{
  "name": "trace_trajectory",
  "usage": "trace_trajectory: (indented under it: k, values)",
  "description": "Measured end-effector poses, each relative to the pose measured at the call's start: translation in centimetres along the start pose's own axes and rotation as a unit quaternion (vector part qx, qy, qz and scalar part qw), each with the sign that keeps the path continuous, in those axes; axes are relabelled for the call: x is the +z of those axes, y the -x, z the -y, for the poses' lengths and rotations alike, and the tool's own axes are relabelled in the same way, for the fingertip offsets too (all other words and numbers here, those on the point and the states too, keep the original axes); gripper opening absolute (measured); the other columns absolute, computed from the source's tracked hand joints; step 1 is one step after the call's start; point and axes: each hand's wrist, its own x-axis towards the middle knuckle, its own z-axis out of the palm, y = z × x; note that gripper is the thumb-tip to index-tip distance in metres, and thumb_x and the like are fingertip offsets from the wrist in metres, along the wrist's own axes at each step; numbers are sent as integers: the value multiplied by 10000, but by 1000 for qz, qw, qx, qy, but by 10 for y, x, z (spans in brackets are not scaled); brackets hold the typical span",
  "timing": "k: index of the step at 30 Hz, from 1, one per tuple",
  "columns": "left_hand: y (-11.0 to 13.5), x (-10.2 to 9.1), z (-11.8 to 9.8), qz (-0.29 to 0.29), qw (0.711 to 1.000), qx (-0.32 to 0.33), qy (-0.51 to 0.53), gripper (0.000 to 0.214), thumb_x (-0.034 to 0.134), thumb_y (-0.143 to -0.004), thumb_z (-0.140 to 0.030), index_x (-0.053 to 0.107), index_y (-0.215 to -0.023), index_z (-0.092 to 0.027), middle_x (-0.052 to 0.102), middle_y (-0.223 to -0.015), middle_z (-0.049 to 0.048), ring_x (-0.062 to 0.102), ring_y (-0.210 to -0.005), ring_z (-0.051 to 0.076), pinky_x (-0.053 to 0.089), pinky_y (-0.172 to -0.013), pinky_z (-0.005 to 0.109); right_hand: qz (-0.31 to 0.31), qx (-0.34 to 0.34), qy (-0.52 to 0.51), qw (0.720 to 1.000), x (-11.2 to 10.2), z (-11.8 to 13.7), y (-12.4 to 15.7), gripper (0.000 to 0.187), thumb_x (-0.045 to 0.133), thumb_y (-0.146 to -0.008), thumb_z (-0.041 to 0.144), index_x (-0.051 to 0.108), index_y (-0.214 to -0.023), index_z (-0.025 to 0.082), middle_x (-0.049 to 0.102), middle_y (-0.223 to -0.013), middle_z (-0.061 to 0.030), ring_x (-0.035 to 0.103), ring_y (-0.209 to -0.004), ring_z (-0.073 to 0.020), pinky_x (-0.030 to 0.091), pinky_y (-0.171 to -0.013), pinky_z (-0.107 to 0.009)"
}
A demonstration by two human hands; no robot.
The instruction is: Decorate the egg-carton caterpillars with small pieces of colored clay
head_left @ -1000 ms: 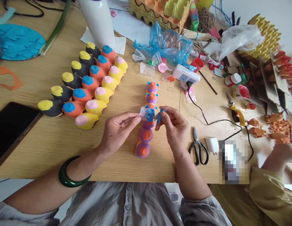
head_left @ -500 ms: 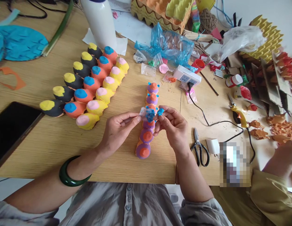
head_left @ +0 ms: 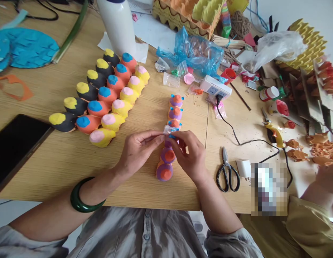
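Note:
Over a purple strip of egg-carton cups with orange tips, my hands meet fingertip to fingertip. My left hand pinches a small clear plastic bag. My right hand is closed at the bag's right side, thumb and forefinger on a bit of blue clay. Fingers hide most of the bag and part of the strip. The far cups carry small blue knobs on their sides; the two nearest cups show none. A dark green bangle is on my left wrist.
Rows of painted cups stand left, near a black phone. Scissors, a white charger and a power strip with its cord lie right. A co-worker's hand is at the far right.
My right hand has moved left with the blue clay, up against the bag in my left hand. Earlier the clay bit was held apart. The view has shifted slightly.

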Motion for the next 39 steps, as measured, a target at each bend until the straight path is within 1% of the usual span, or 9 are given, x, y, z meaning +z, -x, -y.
trace_trajectory:
  k: [7, 11, 16, 20, 24, 29, 32, 36, 39]
  values:
    - [4, -1, 6, -1, 999, 31, -32, 321, 831, -901, -496, 864, -1028, -202, 850, -1072, 63, 824, -1000, 268, 671, -934, 340, -128, -1, -11, 992, -8, 2, -3, 145, 632, -1020, 150, 686, -1106, 254, 671, -815, 6, 586, -630, -120, 524, -585, -281]
    - [3, 0, 4, -3, 999, 35, -16, 317, 842, -893, -482, 865, -1021, -193, 850, -1063, 65, 829, -972, 272, 689, -906, 346, -27, -36, -6, 999, -4, 0, -5, 137, 671, -992, 111, 702, -1041, 235, 707, -852, -13, 590, -667, -124, 514, -603, -288]
    - [4, -1, 4, -3, 1000, 18, -6, 287, 847, -894, -454, 862, -1032, -203, 850, -1065, 59, 826, -993, 271, 684, -936, 356, -142, 8, -17, 990, -5, -1, -4, 121, 681, -1001, 148, 719, -1069, 240, 683, -841, -4, 579, -670, -124, 497, -586, -292]
    - [6, -1, 5, 2, 997, 60, -51, 260, 816, -923, -438, 864, -1032, -207, 852, -1068, 47, 823, -953, 248, 681, -895, 329, -72, 15, -33, 997, -4, 0, -4, 65, 703, -996, 191, 737, -1028, 236, 704, -906, -29, 635, -746, -141, 486, -572, -294]
    - [9, -1, 6, 4, 993, 84, -79, 255, 790, -948, -430, 861, -1055, -210, 853, -1067, 37, 820, -961, 232, 665, -904, 309, -162, 52, -49, 984, -4, 0, -5, 72, 685, -1011, 200, 738, -1029, 245, 662, -854, -1, 577, -695, -121, 459, -569, -286]
    - [9, -2, 6, -3, 982, 133, -135, 189, 769, -966, -382, 865, -1026, -231, 856, -1031, 18, 816, -900, 203, 647, -851, 277, -101, 41, -58, 992, -5, -1, -6, 69, 689, -1006, 198, 737, -982, 241, 676, -859, -7, 586, -738, -133, 435, -583, -291]
    - [8, -2, 5, -11, 985, 125, -122, 198, 777, -962, -385, 862, -1049, -229, 855, -1049, 16, 817, -924, 202, 646, -879, 273, -179, 52, -47, 981, -6, -1, -5, 57, 683, -1012, 216, 733, -1009, 242, 630, -818, 7, 549, -690, -127, 439, -595, -301]
    - [7, -3, 2, -13, 988, 110, -105, 257, 775, -955, -443, 862, -1044, -218, 854, -1056, 30, 816, -935, 228, 665, -893, 313, -78, -27, -19, 996, -5, 1, -5, 97, 724, -969, 150, 719, -997, 243, 674, -813, 4, 587, -716, -144, 471, -638, -322]
    - [7, -3, -1, -22, 992, 84, -89, 279, 787, -942, -466, 860, -1041, -215, 853, -1065, 41, 816, -965, 248, 666, -926, 340, -128, -38, -3, 991, -4, 2, -5, 150, 713, -968, 117, 713, -1042, 247, 682, -815, 8, 581, -690, -141, 475, -641, -327]
